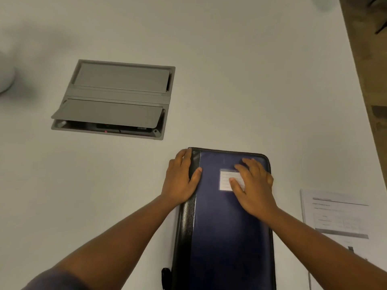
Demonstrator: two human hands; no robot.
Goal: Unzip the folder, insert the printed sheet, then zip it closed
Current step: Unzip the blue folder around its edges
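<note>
Folder (226, 227), dark blue with a black spine strip along its left edge and black trim at the far edge, is laid flat on the white table (251, 80), in the near centre of the view, its long side running away from the person. It is seen closed. A small white lined label (225, 178) is set on its cover toward the far end.

The left hand (182, 181) is placed at the far left corner of the folder, fingers spread and curled over the spine edge, the thumb resting on the blue cover; nothing is gripped, and the hand is open against the edge. The right hand (253, 187) is laid flat and open on the cover, palm down, fingers extended toward the far right corner, partly covering the label. Whether a zip pull is touched by either hand cannot be told.

A short black tab or strap (165, 275) is seen at the near left of the folder, by the spine.

The printed sheet (335, 218) is laid on the table to the right of the folder, near but apart from it, with text lines and a table printed on it, too blurred to read.

A grey cable hatch (117, 97) is set into the table further away to the left, its nearer flap raised slightly.
</note>
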